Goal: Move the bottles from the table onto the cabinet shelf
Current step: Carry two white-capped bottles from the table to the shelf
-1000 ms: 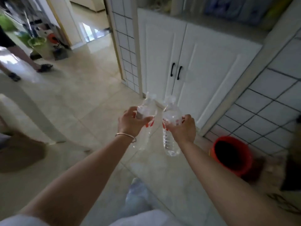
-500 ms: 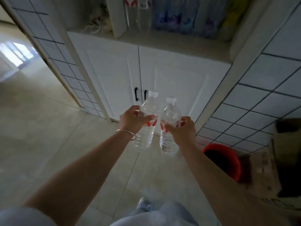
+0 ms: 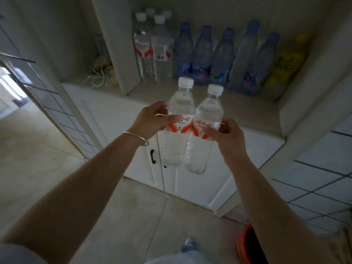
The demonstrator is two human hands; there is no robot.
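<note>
Both bottles are now rising toward the open shelf, which half a second ago was showing only along its front edge at the top of the view and is now lying fully in sight. The left hand (image 3: pixel 147 123) is gripping the left bottle (image 3: pixel 176 128) around its red label, fingers curled round it, and the right hand (image 3: pixel 225 137) is clamping the right bottle (image 3: pixel 202 134) the same way. The two bottles are standing upright, touching or nearly touching each other, and hanging in the air in front of the white cabinet doors (image 3: pixel 192 180), below the shelf (image 3: pixel 245 109) edge and not yet over it.

On the shelf, several clear bottles with red labels (image 3: pixel 150 50) are already standing at the back left, beside a row of blue bottles (image 3: pixel 211 56) and a yellow pack (image 3: pixel 285 61). So part of the job seems done, judging by those matching bottles. What is remaining for this pair is lifting them over the edge and setting them down on the bare front strip. Whether more bottles are waiting elsewhere cannot be told.
</note>
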